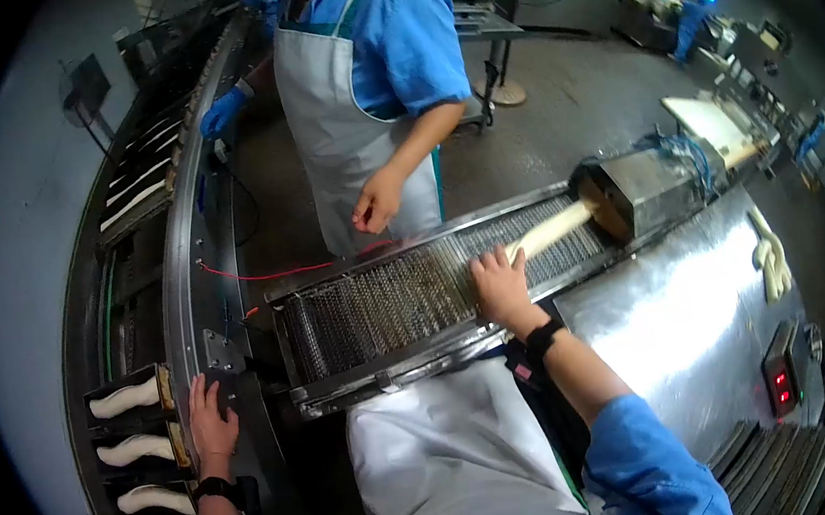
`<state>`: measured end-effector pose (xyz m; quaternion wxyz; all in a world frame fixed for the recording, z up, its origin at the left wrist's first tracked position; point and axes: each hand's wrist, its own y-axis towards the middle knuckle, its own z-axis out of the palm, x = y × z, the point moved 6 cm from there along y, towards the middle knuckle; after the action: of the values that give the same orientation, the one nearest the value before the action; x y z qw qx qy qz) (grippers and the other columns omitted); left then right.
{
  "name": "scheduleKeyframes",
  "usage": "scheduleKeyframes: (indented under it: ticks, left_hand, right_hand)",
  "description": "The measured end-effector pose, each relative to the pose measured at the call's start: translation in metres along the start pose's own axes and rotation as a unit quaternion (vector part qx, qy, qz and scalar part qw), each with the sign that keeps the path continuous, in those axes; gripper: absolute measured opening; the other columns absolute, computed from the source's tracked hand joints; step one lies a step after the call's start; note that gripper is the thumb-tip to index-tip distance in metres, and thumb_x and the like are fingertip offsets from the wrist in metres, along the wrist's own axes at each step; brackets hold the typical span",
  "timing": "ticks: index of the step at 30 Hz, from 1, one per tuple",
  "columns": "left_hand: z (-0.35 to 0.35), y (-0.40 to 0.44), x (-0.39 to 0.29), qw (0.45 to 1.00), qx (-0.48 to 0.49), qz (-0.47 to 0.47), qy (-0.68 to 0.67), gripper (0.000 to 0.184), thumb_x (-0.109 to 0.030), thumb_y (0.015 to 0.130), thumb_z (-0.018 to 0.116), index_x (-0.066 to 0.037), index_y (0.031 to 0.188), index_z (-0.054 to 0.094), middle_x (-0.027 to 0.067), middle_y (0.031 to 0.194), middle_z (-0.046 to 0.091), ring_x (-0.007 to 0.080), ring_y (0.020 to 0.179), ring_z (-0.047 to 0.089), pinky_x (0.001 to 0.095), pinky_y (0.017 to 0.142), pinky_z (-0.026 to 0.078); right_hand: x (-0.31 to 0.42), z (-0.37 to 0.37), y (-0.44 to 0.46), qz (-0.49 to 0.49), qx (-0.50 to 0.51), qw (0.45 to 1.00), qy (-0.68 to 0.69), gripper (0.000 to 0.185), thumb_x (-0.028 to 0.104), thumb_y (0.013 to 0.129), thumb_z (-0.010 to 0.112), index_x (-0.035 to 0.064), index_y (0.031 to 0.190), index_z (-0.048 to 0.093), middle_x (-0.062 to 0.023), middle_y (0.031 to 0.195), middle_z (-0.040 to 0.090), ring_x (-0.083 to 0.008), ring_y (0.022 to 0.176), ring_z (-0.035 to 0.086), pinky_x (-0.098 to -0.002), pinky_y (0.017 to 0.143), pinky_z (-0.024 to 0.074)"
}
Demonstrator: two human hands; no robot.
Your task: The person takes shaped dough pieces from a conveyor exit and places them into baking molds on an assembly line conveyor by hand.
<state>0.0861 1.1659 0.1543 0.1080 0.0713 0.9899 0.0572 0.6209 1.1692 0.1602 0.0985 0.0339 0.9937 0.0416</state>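
My left hand [213, 425] rests with its fingers apart on the metal edge of the long conveyor at the left, beside pans that hold strips of dough [135, 449]. Over the mesh belt [377, 306] in the middle, my right hand [503, 293] touches the near end of a long dough roll [555, 229]. The roll's other end lies at the opening of a metal housing [661, 186]. My right fingers partly cover the roll's near end, so whether they grip it or only rest on it is hard to see.
A co-worker in a white apron [322, 116] stands across the belt, one bare hand near it and one gloved hand by the left conveyor. At the right, a steel table [662, 332] bears a twisted dough piece [771, 260] and a red digital display [782, 387].
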Motion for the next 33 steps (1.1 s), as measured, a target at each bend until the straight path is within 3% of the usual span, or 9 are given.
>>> scheduleKeyframes:
  ticks: [11,15,19,20,23,25,27,29,33]
  left_hand:
    - [-0.008,0.005,-0.008,1.000,0.015,-0.023,0.000,0.047,-0.008,0.075,0.064,0.000,0.121,0.056,0.0145,0.145,0.038,0.0303,0.139,0.029,0.0407,0.112,0.031]
    - [-0.018,0.007,-0.014,0.999,0.032,-0.036,-0.014,0.046,-0.008,0.076,0.063,0.000,0.120,0.056,0.0145,0.144,0.039,0.0304,0.139,0.029,0.0409,0.112,0.031]
    - [-0.009,0.006,-0.009,0.999,0.029,-0.017,-0.027,0.047,-0.007,0.075,0.063,0.000,0.121,0.056,0.0145,0.143,0.041,0.0307,0.139,0.030,0.0409,0.112,0.031]
    - [-0.007,0.004,-0.001,0.999,0.022,-0.022,-0.017,0.048,-0.007,0.075,0.062,0.000,0.122,0.055,0.0145,0.143,0.041,0.0311,0.138,0.030,0.0408,0.112,0.030]
    - [-0.016,0.002,-0.007,0.997,0.048,-0.054,-0.012,0.050,-0.003,0.075,0.060,-0.001,0.125,0.053,0.0156,0.143,0.041,0.0322,0.138,0.030,0.0410,0.114,0.027]
    - [0.000,-0.002,0.014,0.998,0.012,-0.022,-0.053,0.050,-0.002,0.076,0.060,-0.001,0.126,0.052,0.0160,0.144,0.040,0.0326,0.138,0.029,0.0419,0.114,0.026]
    - [0.003,0.000,0.017,1.000,-0.003,0.007,0.006,0.051,-0.002,0.076,0.060,-0.001,0.126,0.051,0.0158,0.144,0.040,0.0326,0.139,0.029,0.0430,0.114,0.026]
    - [0.007,0.001,0.021,0.999,0.005,0.024,0.032,0.051,-0.002,0.076,0.060,-0.001,0.127,0.050,0.0148,0.144,0.040,0.0326,0.139,0.028,0.0435,0.114,0.027]
    - [0.011,-0.005,0.022,1.000,-0.001,0.011,0.022,0.052,-0.002,0.076,0.061,-0.001,0.127,0.050,0.0151,0.144,0.039,0.0327,0.139,0.028,0.0434,0.114,0.027]
  right_hand:
    - [0.018,-0.032,0.001,-0.066,-0.078,0.993,0.060,0.030,0.014,0.073,0.064,0.0135,0.104,0.061,-0.0043,0.097,0.057,-0.0261,0.101,0.053,-0.0478,0.081,0.0415]
    - [-0.001,-0.038,-0.009,-0.043,-0.091,0.961,0.257,0.036,0.003,0.063,0.068,0.0084,0.098,0.062,-0.0070,0.094,0.060,-0.0293,0.095,0.057,-0.0440,0.082,0.0459]
    - [-0.062,-0.047,-0.071,0.160,-0.051,0.613,0.772,0.037,-0.001,0.066,0.067,0.0046,0.102,0.059,-0.0033,0.099,0.060,-0.0166,0.093,0.060,-0.0313,0.081,0.0498]
    - [-0.087,-0.045,-0.094,0.207,-0.087,0.586,0.778,0.043,-0.004,0.063,0.066,0.0054,0.104,0.057,-0.0044,0.098,0.059,-0.0186,0.093,0.059,-0.0326,0.082,0.0496]
    - [-0.136,-0.057,-0.186,0.269,-0.206,0.360,0.870,0.037,0.002,0.065,0.065,0.0044,0.101,0.057,-0.0065,0.095,0.057,-0.0216,0.089,0.058,-0.0337,0.077,0.0497]
    - [-0.170,-0.045,-0.261,0.369,-0.305,0.294,0.827,0.030,0.007,0.068,0.066,0.0049,0.096,0.056,-0.0065,0.091,0.055,-0.0206,0.084,0.056,-0.0316,0.072,0.0489]
    - [-0.222,0.005,-0.350,0.389,-0.350,0.242,0.817,0.022,0.014,0.073,0.068,0.0076,0.090,0.056,-0.0051,0.084,0.055,-0.0149,0.075,0.054,-0.0263,0.064,0.0460]
    - [-0.241,0.008,-0.408,0.476,-0.529,0.255,0.655,0.020,0.018,0.078,0.067,0.0078,0.092,0.057,-0.0046,0.081,0.057,-0.0148,0.065,0.052,-0.0256,0.058,0.0443]
    - [-0.293,0.065,-0.488,0.618,-0.482,0.374,0.496,0.041,0.026,0.084,0.065,-0.0003,0.113,0.053,-0.0099,0.097,0.059,-0.0212,0.087,0.058,-0.0332,0.077,0.0471]
